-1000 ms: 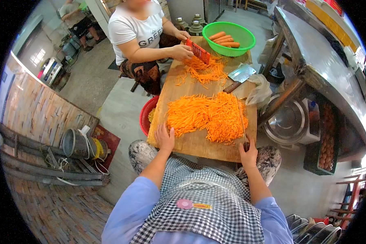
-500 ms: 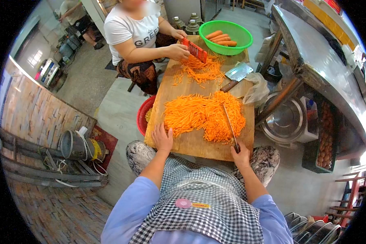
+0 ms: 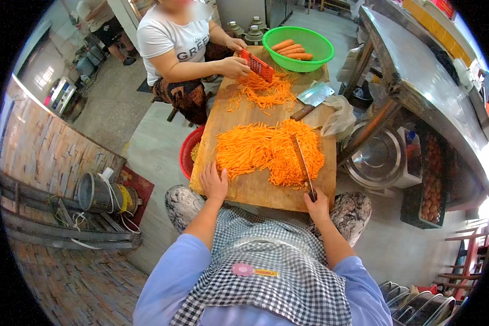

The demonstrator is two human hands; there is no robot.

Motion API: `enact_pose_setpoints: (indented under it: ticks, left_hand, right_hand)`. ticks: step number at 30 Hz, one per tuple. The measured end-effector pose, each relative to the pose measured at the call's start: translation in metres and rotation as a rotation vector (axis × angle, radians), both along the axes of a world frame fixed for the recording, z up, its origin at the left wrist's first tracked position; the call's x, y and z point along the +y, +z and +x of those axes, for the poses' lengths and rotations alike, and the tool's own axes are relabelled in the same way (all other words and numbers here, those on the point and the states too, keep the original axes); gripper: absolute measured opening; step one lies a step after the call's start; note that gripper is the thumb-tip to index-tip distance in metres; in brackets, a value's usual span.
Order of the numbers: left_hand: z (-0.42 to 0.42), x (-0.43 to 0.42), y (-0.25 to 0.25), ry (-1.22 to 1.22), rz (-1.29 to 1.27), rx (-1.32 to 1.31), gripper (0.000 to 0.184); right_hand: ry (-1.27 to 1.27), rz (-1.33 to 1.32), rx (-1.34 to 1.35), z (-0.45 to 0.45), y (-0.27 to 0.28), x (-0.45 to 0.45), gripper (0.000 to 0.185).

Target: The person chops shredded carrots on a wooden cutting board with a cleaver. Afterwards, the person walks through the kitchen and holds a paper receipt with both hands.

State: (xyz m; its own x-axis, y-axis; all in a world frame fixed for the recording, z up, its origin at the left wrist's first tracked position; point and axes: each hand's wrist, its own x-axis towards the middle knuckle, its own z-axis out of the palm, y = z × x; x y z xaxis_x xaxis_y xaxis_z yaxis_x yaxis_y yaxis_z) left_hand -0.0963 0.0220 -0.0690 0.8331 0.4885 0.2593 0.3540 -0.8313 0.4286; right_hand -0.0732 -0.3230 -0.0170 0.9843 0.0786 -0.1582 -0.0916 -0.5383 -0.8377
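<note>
My right hand (image 3: 317,204) is closed round the dark handle of a knife (image 3: 302,163), whose blade lies across the right side of a heap of shredded carrot (image 3: 244,149). Under the blade the shreds are chopped shorter; on the left they are long strips. My left hand (image 3: 214,183) rests with fingers spread at the lower left of the wooden board (image 3: 244,195), beside the heap's edge. Across the board a co-worker (image 3: 174,46) holds a red grater (image 3: 257,67) over a second pile of carrot shreds (image 3: 266,92).
A cleaver (image 3: 314,96) and a clear plastic bag (image 3: 339,115) lie at the board's right edge. Behind them stands a green basin (image 3: 304,61) with whole carrots (image 3: 292,50). A red basket (image 3: 186,157) sits left of the board. A metal table (image 3: 413,70) is on the right.
The knife blade has shifted slightly and its flat side shows more. My left hand stays at the board's edge. The whole view has moved a little.
</note>
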Motion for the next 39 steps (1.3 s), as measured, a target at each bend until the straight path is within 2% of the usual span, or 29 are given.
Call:
enact_pose_setpoints:
  ticks: [5,8,14,17,20,35,38,39]
  left_hand:
    - [0.000,0.000,0.001,-0.005,-0.022,0.014,0.052]
    - [-0.001,-0.002,0.007,-0.007,-0.062,0.036,0.053]
    - [-0.001,-0.002,0.008,-0.004,-0.065,0.054,0.053]
    - [-0.001,-0.001,0.006,0.001,-0.061,0.053,0.053]
    - [-0.001,-0.001,0.004,0.003,-0.052,0.045,0.053]
    - [0.000,-0.002,0.006,0.007,-0.043,0.045,0.052]
    - [-0.001,-0.003,0.008,0.006,-0.052,0.052,0.052]
    - [-0.001,-0.002,0.007,0.006,-0.051,0.056,0.052]
  right_hand:
    - [0.018,0.006,0.005,0.000,0.007,0.001,0.041]
    - [0.018,-0.011,0.105,0.001,0.013,0.002,0.042]
    - [0.021,0.018,0.083,0.001,0.009,0.001,0.042]
    - [-0.005,0.071,0.001,-0.001,0.005,0.002,0.023]
    - [0.015,0.017,0.075,0.000,0.008,0.000,0.041]
    - [0.018,0.054,0.045,0.000,0.002,0.000,0.039]
    - [0.010,0.053,0.075,0.000,0.009,0.002,0.029]
    - [0.017,0.046,0.081,0.000,0.010,0.002,0.032]
